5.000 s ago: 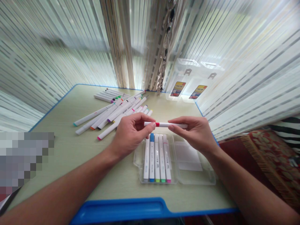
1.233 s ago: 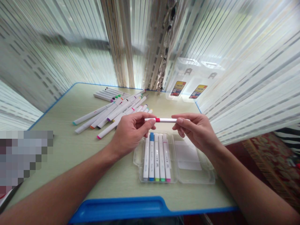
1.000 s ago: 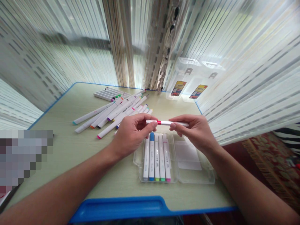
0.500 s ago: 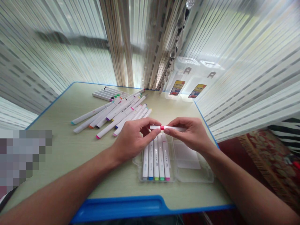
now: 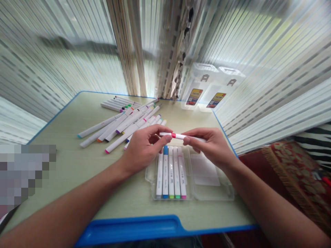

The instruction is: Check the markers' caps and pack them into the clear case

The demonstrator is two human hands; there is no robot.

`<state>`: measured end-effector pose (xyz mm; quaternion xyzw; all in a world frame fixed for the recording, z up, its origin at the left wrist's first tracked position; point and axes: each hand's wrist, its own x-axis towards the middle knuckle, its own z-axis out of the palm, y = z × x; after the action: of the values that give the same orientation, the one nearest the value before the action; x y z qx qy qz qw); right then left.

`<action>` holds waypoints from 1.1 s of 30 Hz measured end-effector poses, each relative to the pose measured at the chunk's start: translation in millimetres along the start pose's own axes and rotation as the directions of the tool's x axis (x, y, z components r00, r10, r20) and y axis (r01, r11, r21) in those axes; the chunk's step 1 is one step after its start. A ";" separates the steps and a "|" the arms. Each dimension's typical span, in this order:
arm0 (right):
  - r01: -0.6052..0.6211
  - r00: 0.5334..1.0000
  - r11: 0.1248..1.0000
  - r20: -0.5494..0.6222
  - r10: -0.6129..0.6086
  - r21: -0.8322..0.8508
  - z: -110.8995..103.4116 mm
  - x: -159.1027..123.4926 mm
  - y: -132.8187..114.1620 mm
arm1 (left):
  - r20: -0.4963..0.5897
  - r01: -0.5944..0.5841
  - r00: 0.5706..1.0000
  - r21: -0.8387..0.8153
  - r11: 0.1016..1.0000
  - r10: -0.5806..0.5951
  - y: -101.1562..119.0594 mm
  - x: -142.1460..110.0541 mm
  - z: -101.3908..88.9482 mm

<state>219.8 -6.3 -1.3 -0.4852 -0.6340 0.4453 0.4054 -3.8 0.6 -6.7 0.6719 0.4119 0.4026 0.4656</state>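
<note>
A white marker (image 5: 178, 136) with a red band lies level between my two hands, above the open clear plastic case. My left hand (image 5: 146, 144) pinches its left end between thumb and fingers. The right end is gripped by my right hand (image 5: 209, 143), whose fingers cover part of it. Below, several white markers (image 5: 171, 175) with grey, blue, green and pink ends lie side by side in the left half of the case (image 5: 190, 193). A white paper (image 5: 205, 170) shows in the right half.
Loose white markers (image 5: 124, 124) with coloured ends are heaped on the table (image 5: 64, 165), left of the case. Two clear boxes (image 5: 198, 82) with labels stand at the back right, by the string curtain (image 5: 90, 65). A blue tray edge (image 5: 131, 227) runs along the front.
The held marker has shifted slightly left and up, and more of its body shows right of the red band. My right fingers sit farther from the band.
</note>
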 end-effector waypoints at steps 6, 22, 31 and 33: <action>-0.048 0.999 0.942 0.023 0.042 0.332 -1.8 2.6 7.1 | -0.045 0.047 0.998 -0.142 0.989 -0.054 2.9 4.9 -2.2; -0.047 0.999 0.819 0.017 0.045 0.571 -4.0 3.6 -1.0 | -0.080 0.053 0.993 -0.345 0.937 -0.086 -4.6 8.4 -4.6; -0.082 0.995 0.785 0.007 0.099 0.614 -4.8 4.7 -6.0 | -0.035 0.084 0.993 -0.501 0.861 -0.117 -3.7 7.5 -4.7; -0.109 0.992 0.768 0.017 0.126 0.631 -5.2 5.1 -7.9 | -0.025 0.091 0.992 -0.523 0.848 -0.122 -3.4 7.0 -5.2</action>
<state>221.6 -1.5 8.1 -0.3661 -0.4115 0.6498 0.5239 -6.8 9.4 -7.6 0.4852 0.3376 0.4915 0.6396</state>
